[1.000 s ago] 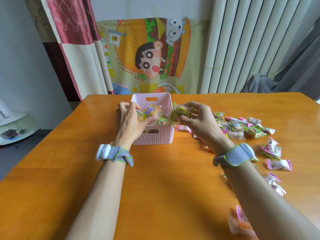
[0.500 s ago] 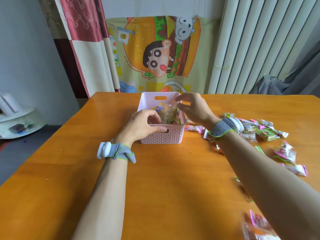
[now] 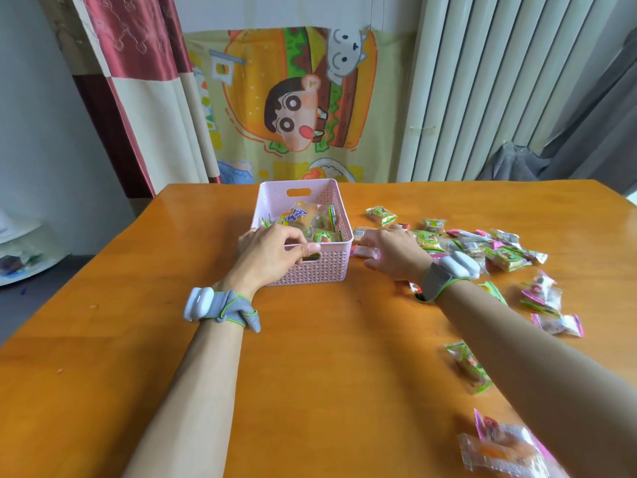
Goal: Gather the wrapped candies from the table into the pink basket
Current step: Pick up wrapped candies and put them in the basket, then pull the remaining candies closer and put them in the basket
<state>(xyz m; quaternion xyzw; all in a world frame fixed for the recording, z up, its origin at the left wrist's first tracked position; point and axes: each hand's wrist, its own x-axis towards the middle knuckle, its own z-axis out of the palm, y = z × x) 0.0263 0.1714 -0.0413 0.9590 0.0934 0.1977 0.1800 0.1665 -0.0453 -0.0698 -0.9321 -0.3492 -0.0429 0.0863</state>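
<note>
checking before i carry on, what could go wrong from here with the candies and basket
The right forearm lies close over loose candies; pulling back may sweep the green candy beside it away. The right hand reaches for the pink candy beside the pink basket and might bump it, though the left hand grips the rim.

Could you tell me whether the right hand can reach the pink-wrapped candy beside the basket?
Probably yes: the right hand hovers open right at the pink-wrapped candy, with nothing between them or covering it.
</note>
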